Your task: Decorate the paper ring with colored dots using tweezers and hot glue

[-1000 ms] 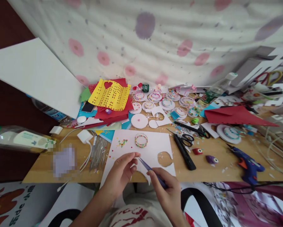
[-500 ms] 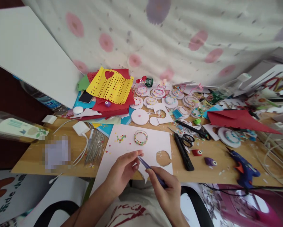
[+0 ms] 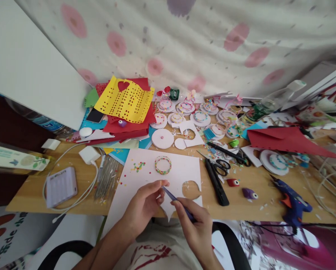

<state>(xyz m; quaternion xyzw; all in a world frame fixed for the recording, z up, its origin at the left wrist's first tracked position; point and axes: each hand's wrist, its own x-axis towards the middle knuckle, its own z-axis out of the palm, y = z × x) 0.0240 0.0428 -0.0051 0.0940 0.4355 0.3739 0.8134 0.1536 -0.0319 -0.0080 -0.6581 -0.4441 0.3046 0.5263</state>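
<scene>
Clamping tweezers (image 3: 170, 194), the right hand (image 3: 193, 219) holds their tips at the left hand (image 3: 144, 204), whose own pinch I can't make out; beyond, a speckled ring (image 3: 163, 173) lies on white card (image 3: 181, 163).

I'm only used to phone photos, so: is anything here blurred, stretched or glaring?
In the head view, soft light leaves no harsh glare on the white paper; at the far left, the pale-labelled bottle looks stretched and soft; near the middle, the tweezers look clearer.

What the left grip (image 3: 142, 205) pinches — too small to tell; white board (image 3: 35, 63) — cut off.
</scene>
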